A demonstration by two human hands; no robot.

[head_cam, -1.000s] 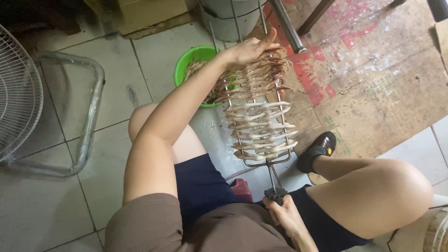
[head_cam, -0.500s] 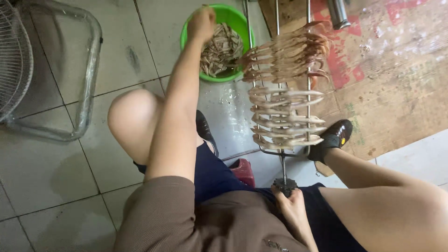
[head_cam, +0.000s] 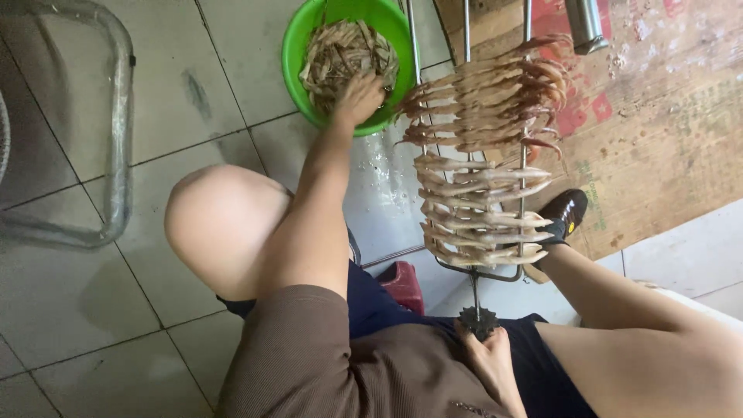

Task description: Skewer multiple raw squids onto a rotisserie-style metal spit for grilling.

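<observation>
Left hand now down in the green bowl

It has left the rack, fingers closing on fish strips; the right hand still grips the rack's handle at the lap.

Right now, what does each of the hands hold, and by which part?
The right hand holds the metal grill rack by its handle end near the lap. The left hand is in the green bowl among the pieces; a grip cannot be told.

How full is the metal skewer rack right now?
Mostly full: the metal skewer rack carries rows of chicken feet from top to near bottom.
</observation>
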